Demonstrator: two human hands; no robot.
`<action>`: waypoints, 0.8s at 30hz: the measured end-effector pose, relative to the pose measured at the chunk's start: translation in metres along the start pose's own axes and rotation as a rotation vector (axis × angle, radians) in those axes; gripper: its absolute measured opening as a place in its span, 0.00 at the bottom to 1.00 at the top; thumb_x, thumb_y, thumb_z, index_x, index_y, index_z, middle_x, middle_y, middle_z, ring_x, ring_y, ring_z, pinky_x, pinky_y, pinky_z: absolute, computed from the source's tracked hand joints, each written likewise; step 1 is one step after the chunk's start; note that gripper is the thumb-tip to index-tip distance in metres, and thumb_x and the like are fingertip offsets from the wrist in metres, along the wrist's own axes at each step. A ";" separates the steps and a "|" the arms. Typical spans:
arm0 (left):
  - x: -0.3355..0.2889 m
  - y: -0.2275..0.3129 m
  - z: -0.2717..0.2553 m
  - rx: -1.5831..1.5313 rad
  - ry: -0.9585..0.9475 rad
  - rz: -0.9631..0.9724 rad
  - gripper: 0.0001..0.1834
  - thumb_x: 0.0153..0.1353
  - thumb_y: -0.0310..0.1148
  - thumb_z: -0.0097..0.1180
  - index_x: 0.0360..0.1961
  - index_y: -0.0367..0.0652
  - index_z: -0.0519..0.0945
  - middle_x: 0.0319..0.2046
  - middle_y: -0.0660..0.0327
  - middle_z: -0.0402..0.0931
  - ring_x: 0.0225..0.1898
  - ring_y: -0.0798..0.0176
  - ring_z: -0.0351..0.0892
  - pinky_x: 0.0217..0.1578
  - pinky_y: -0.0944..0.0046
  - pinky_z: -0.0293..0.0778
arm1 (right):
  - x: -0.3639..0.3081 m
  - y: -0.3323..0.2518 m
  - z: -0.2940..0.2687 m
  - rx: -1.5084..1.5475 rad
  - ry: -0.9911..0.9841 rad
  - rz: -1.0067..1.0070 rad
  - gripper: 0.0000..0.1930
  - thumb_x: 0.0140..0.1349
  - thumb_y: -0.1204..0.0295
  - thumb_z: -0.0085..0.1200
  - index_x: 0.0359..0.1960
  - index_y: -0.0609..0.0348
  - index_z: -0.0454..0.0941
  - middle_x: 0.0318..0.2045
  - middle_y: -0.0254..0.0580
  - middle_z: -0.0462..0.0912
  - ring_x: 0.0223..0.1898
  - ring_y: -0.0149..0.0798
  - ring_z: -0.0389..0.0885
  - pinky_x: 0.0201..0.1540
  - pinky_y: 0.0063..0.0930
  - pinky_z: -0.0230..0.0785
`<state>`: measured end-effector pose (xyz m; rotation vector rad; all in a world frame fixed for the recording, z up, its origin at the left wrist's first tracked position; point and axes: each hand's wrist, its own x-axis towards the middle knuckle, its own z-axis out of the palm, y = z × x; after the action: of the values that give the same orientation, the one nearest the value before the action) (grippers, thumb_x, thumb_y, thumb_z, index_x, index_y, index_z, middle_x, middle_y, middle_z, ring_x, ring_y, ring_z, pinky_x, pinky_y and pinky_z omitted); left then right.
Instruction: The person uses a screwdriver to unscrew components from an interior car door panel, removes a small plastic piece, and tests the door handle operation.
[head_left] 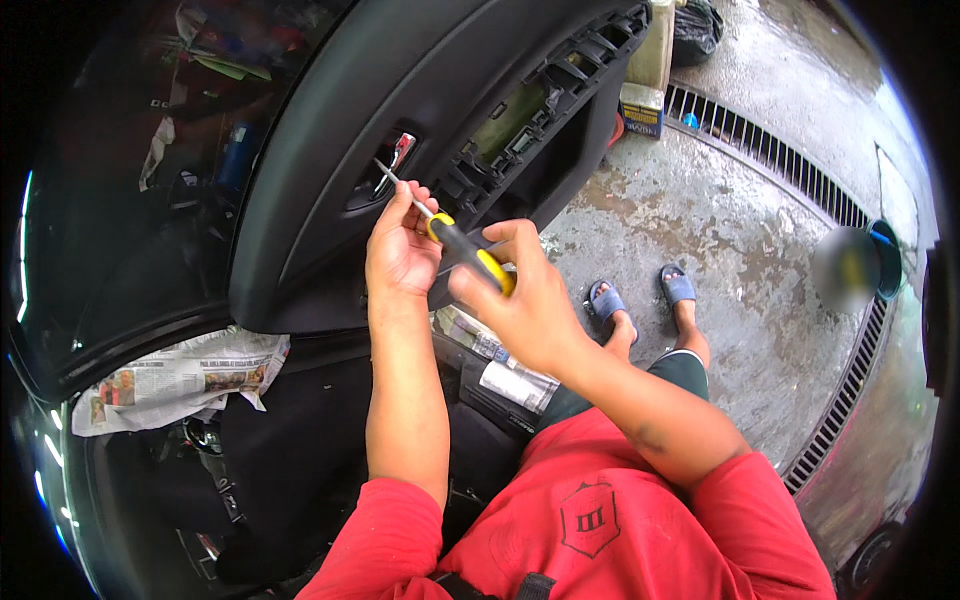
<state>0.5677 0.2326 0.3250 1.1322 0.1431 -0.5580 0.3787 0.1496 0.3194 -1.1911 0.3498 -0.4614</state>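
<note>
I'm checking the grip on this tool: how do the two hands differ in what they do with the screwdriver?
The right hand wraps the yellow-and-black handle of the screwdriver; the left hand only pinches the bare metal shaft near the tip. The right hand sits lower and away from the door panel; the left is up against its handle recess. Both are bare and both are on the same tool.
</note>
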 end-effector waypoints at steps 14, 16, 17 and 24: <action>-0.024 -0.003 -0.008 -0.072 -0.427 -0.084 0.24 0.76 0.47 0.48 0.58 0.36 0.76 0.54 0.48 0.80 0.54 0.49 0.80 0.59 0.50 0.74 | -0.002 0.008 0.010 1.044 -0.027 0.663 0.14 0.78 0.57 0.35 0.39 0.50 0.67 0.21 0.30 0.66 0.15 0.28 0.56 0.21 0.27 0.52; -0.054 -0.018 -0.009 -0.093 -0.545 -0.155 0.25 0.77 0.44 0.45 0.64 0.35 0.71 0.58 0.47 0.78 0.60 0.47 0.77 0.65 0.47 0.69 | 0.000 0.015 0.002 1.120 -0.136 0.644 0.16 0.79 0.56 0.33 0.38 0.49 0.68 0.19 0.29 0.63 0.15 0.26 0.54 0.21 0.27 0.49; -0.064 -0.028 -0.011 -0.046 -0.527 -0.093 0.24 0.76 0.40 0.47 0.66 0.35 0.70 0.59 0.48 0.77 0.63 0.48 0.76 0.66 0.47 0.69 | -0.001 0.015 0.002 1.104 -0.120 0.653 0.16 0.79 0.55 0.33 0.39 0.49 0.69 0.19 0.28 0.63 0.15 0.26 0.54 0.21 0.27 0.49; -0.066 -0.025 -0.016 -0.075 -0.434 -0.041 0.14 0.71 0.31 0.57 0.56 0.40 0.77 0.49 0.52 0.83 0.50 0.57 0.84 0.56 0.53 0.80 | -0.012 -0.004 0.013 0.378 0.054 0.274 0.18 0.76 0.56 0.44 0.51 0.59 0.69 0.21 0.37 0.70 0.20 0.36 0.69 0.26 0.33 0.65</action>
<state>0.5014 0.2618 0.3227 0.9145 -0.1871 -0.8153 0.3741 0.1648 0.3275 -0.7509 0.4437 -0.3034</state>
